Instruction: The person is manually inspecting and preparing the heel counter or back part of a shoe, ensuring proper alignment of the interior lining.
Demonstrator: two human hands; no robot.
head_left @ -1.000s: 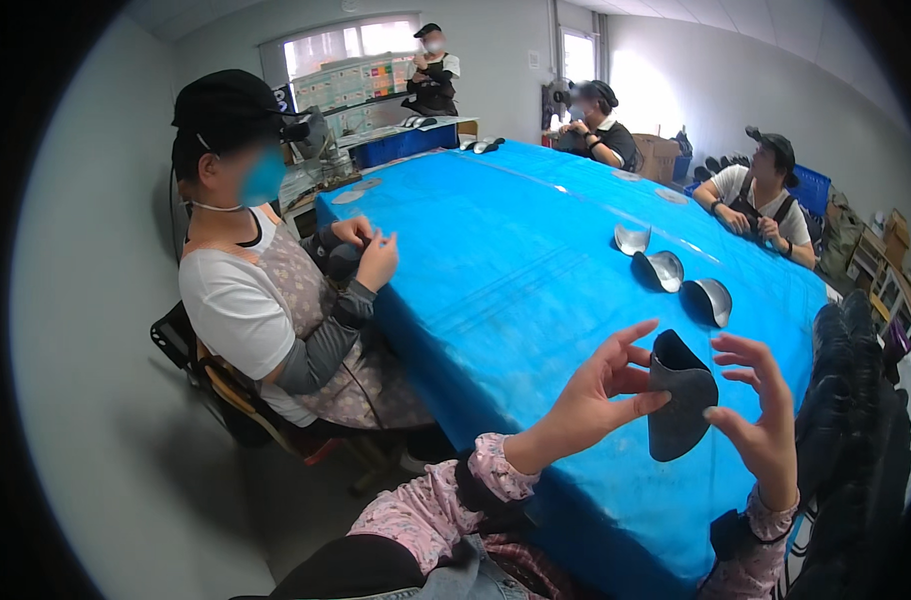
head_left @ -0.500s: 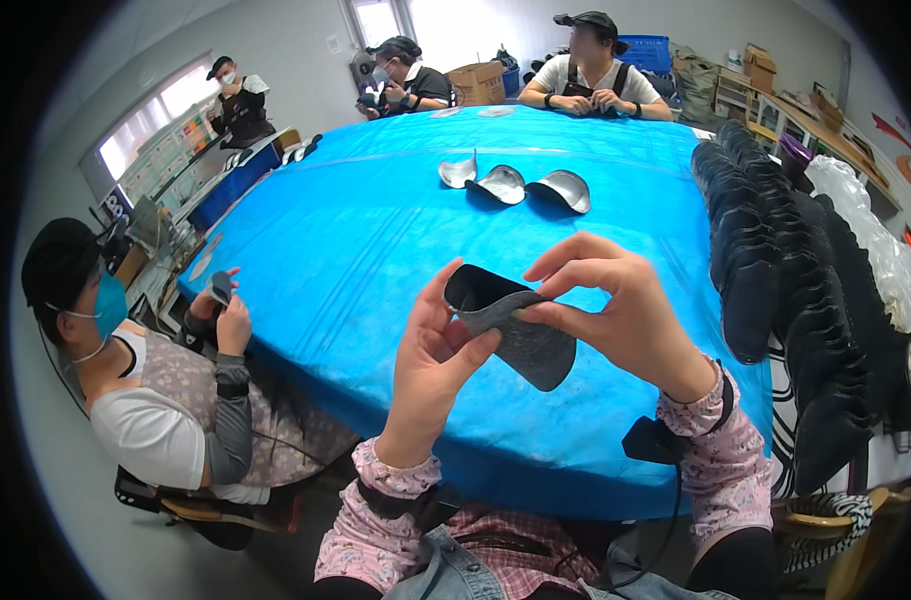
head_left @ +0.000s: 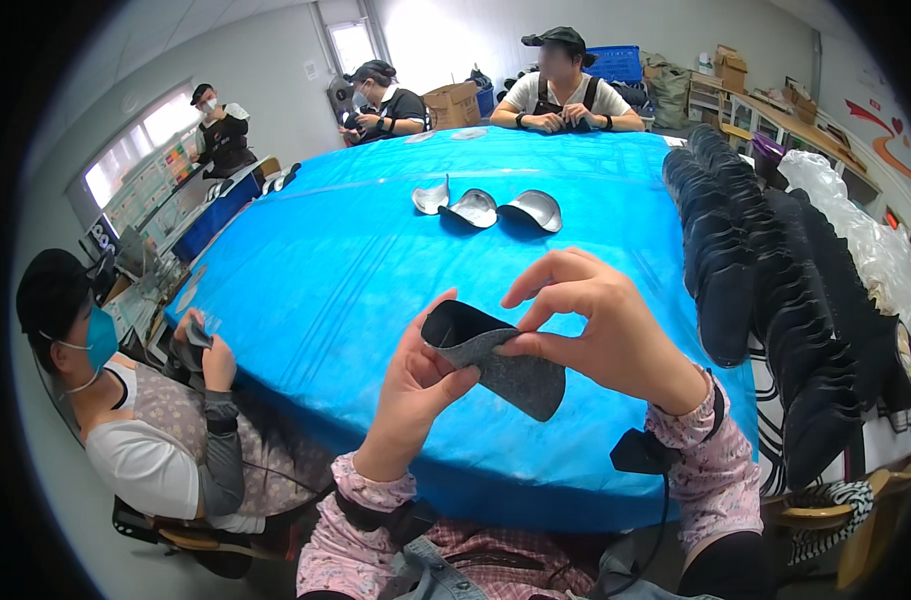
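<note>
A dark grey insole point(head_left: 526, 379) with a black inner side is held above the near part of the table, bent into a curl. My left hand point(head_left: 404, 392) is closed on its left side, thumb on the grey outer face and fingers behind. With thumb and fingertips, my right hand point(head_left: 608, 318) pinches the upper edge of the insole near its middle. Farther off on the table lie curled pieces with silvery grey faces, among them a left one point(head_left: 431, 198), a middle one point(head_left: 472, 209) and a right one point(head_left: 534, 211).
Blue sheeting point(head_left: 326, 240) covers the large table. Long rows of stacked black insoles point(head_left: 721, 265) line its right side, beside clear plastic wrapping point(head_left: 838, 225). A masked co-worker point(head_left: 166, 410) sits at the left, holding a grey piece. Another person point(head_left: 566, 95) sits across the table.
The view has shifted slightly, so the table and pieces appear farther left and lower. Both hands keep hold of the bent insole, with little change of grip.
</note>
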